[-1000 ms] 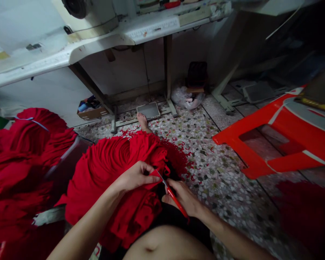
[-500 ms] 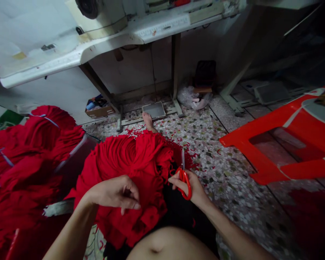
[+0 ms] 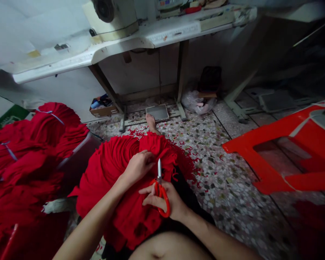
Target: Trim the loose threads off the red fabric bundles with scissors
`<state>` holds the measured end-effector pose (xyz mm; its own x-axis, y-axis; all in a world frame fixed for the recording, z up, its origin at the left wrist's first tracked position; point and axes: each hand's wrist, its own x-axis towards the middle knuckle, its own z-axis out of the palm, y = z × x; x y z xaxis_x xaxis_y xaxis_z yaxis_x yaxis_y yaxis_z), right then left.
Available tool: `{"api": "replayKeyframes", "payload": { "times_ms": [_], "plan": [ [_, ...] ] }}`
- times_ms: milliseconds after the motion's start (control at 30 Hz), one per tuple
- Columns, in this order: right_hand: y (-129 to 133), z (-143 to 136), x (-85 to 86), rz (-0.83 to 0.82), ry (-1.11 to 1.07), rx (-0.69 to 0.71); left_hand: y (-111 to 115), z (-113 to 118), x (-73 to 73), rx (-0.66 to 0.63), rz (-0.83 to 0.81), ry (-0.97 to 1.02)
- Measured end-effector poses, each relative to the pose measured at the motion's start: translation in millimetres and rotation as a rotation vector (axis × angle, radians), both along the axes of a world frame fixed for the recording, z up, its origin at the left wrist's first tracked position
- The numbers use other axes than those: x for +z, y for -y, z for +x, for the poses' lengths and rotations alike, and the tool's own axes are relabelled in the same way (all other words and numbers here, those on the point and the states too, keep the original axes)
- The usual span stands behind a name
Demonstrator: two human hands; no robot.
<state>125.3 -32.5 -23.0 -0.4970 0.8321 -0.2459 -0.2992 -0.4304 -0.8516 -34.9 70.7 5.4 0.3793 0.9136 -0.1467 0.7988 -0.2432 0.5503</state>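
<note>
A heap of layered red fabric pieces (image 3: 112, 155) lies across my lap. My left hand (image 3: 138, 168) is on the upper part of this heap, its fingers curled in against the cloth; the fingertips are partly hidden. Orange-handled scissors (image 3: 164, 202) are in my right hand (image 3: 174, 202), with the thumb and fingers at the handle loops. Their blades look closed and point away from me, just right of my left hand and over the fabric.
Bundles of red fabric (image 3: 54, 122), tied with pale strips, fill a container on the left. A white sewing machine table (image 3: 119, 48) stands ahead, with a foot pedal (image 3: 157, 112) below. An orange plastic stool (image 3: 262, 159) is at right. Red scraps (image 3: 188, 159) litter the speckled floor.
My left hand has moved forward and right onto the upper fabric. My right hand has brought the scissors left, from beside the heap to over it. The view has shifted slightly.
</note>
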Motion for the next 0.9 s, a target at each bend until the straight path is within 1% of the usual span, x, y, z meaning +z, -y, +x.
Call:
{"api": "replayKeyframes", "payload": {
  "times_ms": [67,133,200,300,367,433,500,600,667,800,900],
  "plan": [
    [-6.2,14.0,0.5,-0.001,0.006,0.001,-1.9,1.9,-4.4,0.008,0.006,-0.021],
    [-11.3,28.2,-3.7,0.017,0.049,-0.034,-3.7,-1.0,-3.0,0.029,-0.041,0.056],
    [-15.2,41.9,-11.3,-0.006,0.119,-0.115,-4.8,-6.8,2.9,0.072,-0.148,0.22],
    [-19.9,59.8,-21.0,-0.095,0.192,-0.227,-2.2,-12.6,15.1,0.104,-0.364,0.487],
    [-23.0,68.8,-22.4,-0.09,0.21,-0.252,2.4,-10.8,22.7,0.091,-0.508,0.601],
    [-25.8,74.4,-20.8,-0.05,0.224,-0.247,7.3,-4.5,28.3,0.086,-0.612,0.666],
    [-27.4,76.9,-19.3,-0.03,0.237,-0.229,10.9,3.6,31.4,0.107,-0.638,0.716],
    [-25.1,79.8,-21.4,0.007,0.273,-0.194,13.0,12.8,31.5,0.179,-0.62,0.793],
    [-19.8,84.5,-24.4,0.086,0.295,-0.143,13.5,14.6,29.7,0.226,-0.634,0.829],
    [-4.3,97.7,-25.4,0.285,0.404,0.047,18.2,11.0,24.4,0.302,-0.687,0.869],
    [5.1,101.1,-21.1,0.348,0.502,0.186,25.3,9.0,20.2,0.314,-0.718,0.854]
  ]
}}
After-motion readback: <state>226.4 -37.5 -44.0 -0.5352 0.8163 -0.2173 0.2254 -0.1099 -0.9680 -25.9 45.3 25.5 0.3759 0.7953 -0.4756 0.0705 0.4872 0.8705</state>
